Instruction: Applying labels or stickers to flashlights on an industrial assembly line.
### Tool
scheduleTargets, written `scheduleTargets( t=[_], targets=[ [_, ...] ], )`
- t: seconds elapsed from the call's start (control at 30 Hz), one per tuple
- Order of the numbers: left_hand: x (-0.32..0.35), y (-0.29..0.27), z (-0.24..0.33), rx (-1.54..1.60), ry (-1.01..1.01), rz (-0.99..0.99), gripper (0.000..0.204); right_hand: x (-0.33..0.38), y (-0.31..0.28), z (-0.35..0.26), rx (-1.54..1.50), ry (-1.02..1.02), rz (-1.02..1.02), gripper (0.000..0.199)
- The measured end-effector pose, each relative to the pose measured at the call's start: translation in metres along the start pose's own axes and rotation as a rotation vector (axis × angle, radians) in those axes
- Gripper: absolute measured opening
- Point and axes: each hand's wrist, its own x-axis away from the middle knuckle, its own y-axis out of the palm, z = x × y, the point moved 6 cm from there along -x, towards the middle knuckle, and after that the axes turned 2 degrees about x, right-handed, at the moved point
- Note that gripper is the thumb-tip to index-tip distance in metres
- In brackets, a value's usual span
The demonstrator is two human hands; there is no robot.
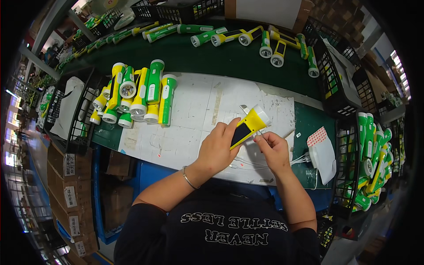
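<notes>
My left hand (216,143) is closed round the body of a yellow flashlight (252,122) with a white head and a dark panel along its side. The flashlight is tilted, its head pointing up and to the right. At its side, just below the head, the fingers of my right hand (273,149) are pinched together; what they hold is too small to make out. Several thin white cables (249,165) run below my right hand across the white board (190,106). A thin pale strip (244,107) shows just behind the flashlight.
A pile of green and yellow flashlights (140,95) lies on the left. More flashlights (264,44) line the green table (190,57) at the back. Black crates (349,163) stand on both sides, the right one full of flashlights. A white bag (324,159) lies near the cables.
</notes>
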Motion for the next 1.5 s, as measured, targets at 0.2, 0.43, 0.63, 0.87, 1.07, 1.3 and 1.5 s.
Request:
scheduleTargets(
  t=[0.2,0.43,0.63,0.87,1.07,1.3,1.5],
  targets=[
    [-0.001,0.0,0.003,0.011,0.032,0.025,0.06,0.0,-0.002,0.0,0.004,-0.007,0.03,0.016],
    [-0.02,0.017,-0.025,1.012,-0.207,-0.092,0.063,0.018,0.001,-0.039,0.609,-0.221,0.008,0.045],
    [-0.021,0.011,0.012,1.275,-0.075,-0.238,0.074,0.03,-0.018,-0.095,0.652,-0.751,0.053,0.04],
    [-0.022,0.004,-0.006,1.194,-0.17,-0.226,0.07,-0.105,-0.282,-0.143,1.351,0.063,0.866,0.06],
    [-0.021,0.001,-0.028,1.236,-0.279,-0.19,0.051,-0.162,-0.358,-0.095,1.502,0.429,0.705,0.057],
    [-0.029,0.016,-0.043,1.308,-0.39,-0.204,0.045,-0.242,-0.174,-0.091,1.368,-0.142,0.264,0.059],
    [-0.038,0.013,-0.044,1.283,-0.385,-0.268,0.045,-0.252,-0.124,-0.04,1.166,-0.056,-0.056,0.071]
  ],
)
